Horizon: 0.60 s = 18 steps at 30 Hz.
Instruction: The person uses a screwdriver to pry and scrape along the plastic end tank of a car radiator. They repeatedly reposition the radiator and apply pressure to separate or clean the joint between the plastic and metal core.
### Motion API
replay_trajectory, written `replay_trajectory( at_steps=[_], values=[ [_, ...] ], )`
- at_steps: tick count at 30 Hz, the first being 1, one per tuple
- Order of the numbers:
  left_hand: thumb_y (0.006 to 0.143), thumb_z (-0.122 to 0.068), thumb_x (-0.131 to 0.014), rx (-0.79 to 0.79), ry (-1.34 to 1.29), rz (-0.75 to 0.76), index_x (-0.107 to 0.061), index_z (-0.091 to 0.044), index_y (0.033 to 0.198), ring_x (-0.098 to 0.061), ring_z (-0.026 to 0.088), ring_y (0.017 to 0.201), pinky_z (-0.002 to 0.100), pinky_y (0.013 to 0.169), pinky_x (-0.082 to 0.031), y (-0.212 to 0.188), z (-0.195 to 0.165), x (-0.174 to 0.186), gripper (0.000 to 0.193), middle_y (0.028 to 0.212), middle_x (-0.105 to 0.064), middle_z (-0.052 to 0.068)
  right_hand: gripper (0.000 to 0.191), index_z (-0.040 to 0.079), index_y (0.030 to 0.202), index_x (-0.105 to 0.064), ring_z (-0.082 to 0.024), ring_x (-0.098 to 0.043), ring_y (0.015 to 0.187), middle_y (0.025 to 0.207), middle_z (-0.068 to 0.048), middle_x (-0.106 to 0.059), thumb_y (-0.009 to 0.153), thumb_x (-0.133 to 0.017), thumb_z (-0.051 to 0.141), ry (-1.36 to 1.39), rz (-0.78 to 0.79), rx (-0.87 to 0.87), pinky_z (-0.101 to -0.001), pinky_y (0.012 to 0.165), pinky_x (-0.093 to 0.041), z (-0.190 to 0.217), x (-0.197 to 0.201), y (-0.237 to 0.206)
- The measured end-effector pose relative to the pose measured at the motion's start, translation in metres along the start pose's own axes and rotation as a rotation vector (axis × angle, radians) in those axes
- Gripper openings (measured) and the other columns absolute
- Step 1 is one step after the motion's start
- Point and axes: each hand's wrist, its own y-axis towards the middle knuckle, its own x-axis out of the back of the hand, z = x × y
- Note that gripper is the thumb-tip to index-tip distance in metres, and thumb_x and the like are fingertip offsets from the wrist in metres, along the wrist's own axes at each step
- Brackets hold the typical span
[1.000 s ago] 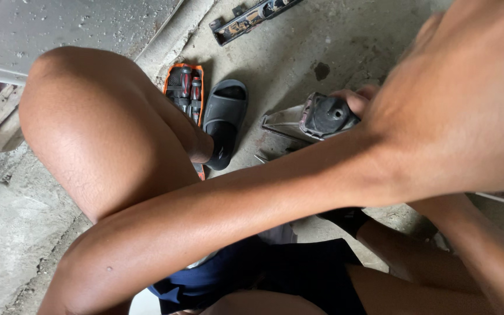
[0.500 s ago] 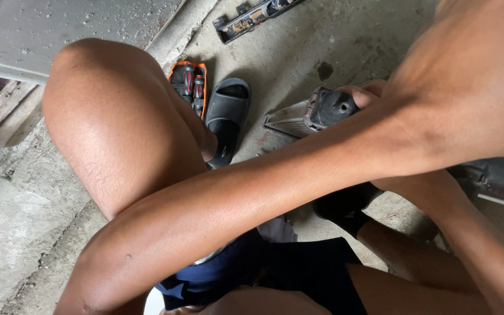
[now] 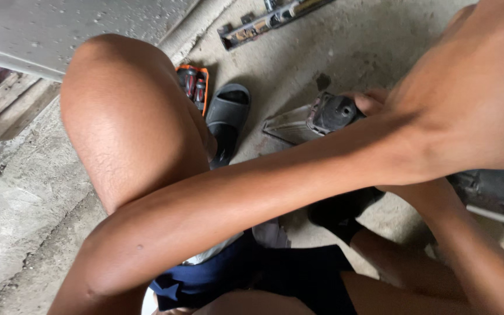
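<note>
My left hand shows only as a few fingertips curled over the dark, rounded end of a metal part; I cannot tell how tightly the fingers close. My right hand is out of sight past the lower right edge. The part is a flat, ribbed, silvery block with a black cap, lying on the rough concrete floor at about two o'clock from my raised knee. At eleven o'clock from it rest a smooth grey rubber slipper and an orange case of red-handled tools. A long notched metal bar lies at twelve o'clock.
</note>
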Motion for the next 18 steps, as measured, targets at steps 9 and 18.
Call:
replay_trajectory(
  at_steps=[9, 18],
  values=[
    [0.096, -0.016, -0.075, 0.024, -0.174, 0.216, -0.069, -0.001, 0.105, -0.069, 0.017, 0.071, 0.028, 0.062, -0.055, 0.02, 0.0, 0.018, 0.019, 0.088, -0.07, 0.01, 0.04, 0.007, 0.125, -0.06, -0.022, -0.061, 0.098, 0.102, -0.009, -0.064, 0.103, -0.049, 0.039, -0.033, -0.012, 0.025, -0.037, 0.089, -0.045, 0.0, 0.007, 0.0],
    [0.096, -0.016, -0.074, 0.011, -0.06, 0.033, -0.069, -0.001, 0.104, -0.068, 0.017, 0.069, 0.028, 0.06, -0.054, 0.001, 0.001, 0.002, 0.018, 0.086, -0.069, 0.009, 0.04, 0.007, 0.127, -0.059, -0.021, -0.06, 0.101, 0.105, -0.008, -0.064, 0.103, -0.049, 0.038, -0.157, -0.065, 0.109, -0.0367, 0.092, -0.044, -0.008, 0.02, -0.03]
  ],
)
